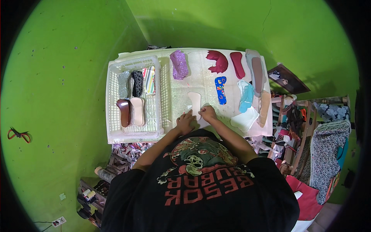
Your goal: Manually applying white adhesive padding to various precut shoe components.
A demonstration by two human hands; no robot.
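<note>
A cream shoe insole lies in front of me on the pale table, its wide end pointing away. My right hand pinches the insole's right edge near its lower end. On the opposite side my left hand rests on the table, its fingers partly spread and reaching to the insole's left edge. A small white scrap sits by those fingertips. Farther right is a blue patterned sole-shaped piece. Beyond the insole lies a purple glittery piece.
At left stands a white plastic basket holding several covered insoles. Dark red pieces, light blue pieces, white sheets and long grey-brown sheets line the right side. A cluttered wooden rack stands beside the table.
</note>
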